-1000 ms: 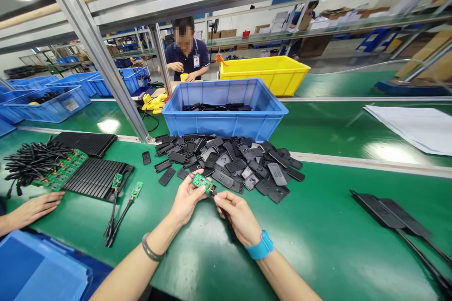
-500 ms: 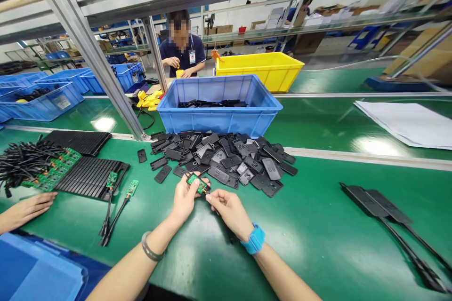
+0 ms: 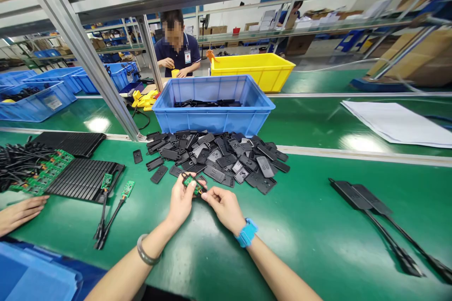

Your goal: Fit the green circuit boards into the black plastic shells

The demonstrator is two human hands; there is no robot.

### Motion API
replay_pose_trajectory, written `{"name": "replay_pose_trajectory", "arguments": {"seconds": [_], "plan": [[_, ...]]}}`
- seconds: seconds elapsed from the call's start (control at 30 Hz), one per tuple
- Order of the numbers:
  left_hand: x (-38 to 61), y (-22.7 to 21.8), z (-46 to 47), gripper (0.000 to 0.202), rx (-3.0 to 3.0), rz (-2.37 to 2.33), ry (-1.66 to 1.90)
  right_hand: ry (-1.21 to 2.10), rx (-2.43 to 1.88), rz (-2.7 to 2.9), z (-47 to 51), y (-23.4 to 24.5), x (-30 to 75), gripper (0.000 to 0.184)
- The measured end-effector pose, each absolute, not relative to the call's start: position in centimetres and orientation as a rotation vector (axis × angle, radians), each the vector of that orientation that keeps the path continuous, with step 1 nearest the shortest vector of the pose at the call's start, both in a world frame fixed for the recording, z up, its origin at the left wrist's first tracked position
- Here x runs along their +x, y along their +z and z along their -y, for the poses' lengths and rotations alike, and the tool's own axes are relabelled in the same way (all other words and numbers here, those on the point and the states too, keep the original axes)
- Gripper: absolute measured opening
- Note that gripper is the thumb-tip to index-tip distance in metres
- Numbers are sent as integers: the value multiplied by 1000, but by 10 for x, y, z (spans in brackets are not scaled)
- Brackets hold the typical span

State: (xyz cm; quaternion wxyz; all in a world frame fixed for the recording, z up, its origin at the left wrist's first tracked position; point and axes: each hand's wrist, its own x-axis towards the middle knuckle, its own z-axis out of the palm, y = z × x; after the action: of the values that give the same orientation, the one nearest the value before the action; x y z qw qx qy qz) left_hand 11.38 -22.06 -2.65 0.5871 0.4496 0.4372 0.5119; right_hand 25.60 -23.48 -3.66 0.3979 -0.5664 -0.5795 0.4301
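My left hand (image 3: pixel 181 200) and my right hand (image 3: pixel 225 207) meet over the green belt, both pinching a small green circuit board (image 3: pixel 190 183) that sits in a black plastic shell. A black cable runs from the board under my right hand. Just beyond my fingers lies a heap of black plastic shells (image 3: pixel 215 156). Two more boards with black cables (image 3: pixel 112 202) lie to the left of my left arm.
A blue bin (image 3: pixel 212 120) with black parts stands behind the heap, a yellow bin (image 3: pixel 252 71) further back. Black trays (image 3: pixel 83 178) and a bundle of boards with cables (image 3: pixel 26 169) lie left. Another person's hand (image 3: pixel 19 212) rests at the left edge. Finished cabled parts (image 3: pixel 367 207) lie right; a person works opposite.
My two hands have drawn closer together on the board and shell. The view has shifted slightly, so everything sits a little further left and up.
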Motion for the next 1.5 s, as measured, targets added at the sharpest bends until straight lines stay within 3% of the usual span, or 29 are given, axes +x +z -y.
{"name": "replay_pose_trajectory", "arguments": {"seconds": [0.2, 0.3, 0.4, 0.53, 0.77, 0.93, 1.07, 1.5], "plan": [[115, -24, 217, 38, 1023, -1004, 1230, 1007, -1388, 1635, 228, -37, 260, 29], [114, -25, 211, 36, 841, -1030, 1189, 680, -1445, 1769, 218, -36, 272, 20], [112, -27, 208, 37, 719, -1064, 1127, 236, -1718, 1840, 209, -40, 284, 23], [111, -30, 210, 44, 736, -968, 1057, 76, -1842, 1910, 204, -48, 292, 20], [110, -31, 213, 66, 857, -952, 964, 324, -1542, 1799, 210, -38, 290, 3], [110, -30, 213, 63, 901, -928, 870, 847, -1262, 1274, 217, -23, 289, 20], [110, -34, 213, 59, 929, -863, 759, 1120, -1131, 1293, 219, -19, 289, 29], [112, -32, 218, 66, 988, -827, 654, 949, -1169, 1454, 217, -23, 293, 17]]}}
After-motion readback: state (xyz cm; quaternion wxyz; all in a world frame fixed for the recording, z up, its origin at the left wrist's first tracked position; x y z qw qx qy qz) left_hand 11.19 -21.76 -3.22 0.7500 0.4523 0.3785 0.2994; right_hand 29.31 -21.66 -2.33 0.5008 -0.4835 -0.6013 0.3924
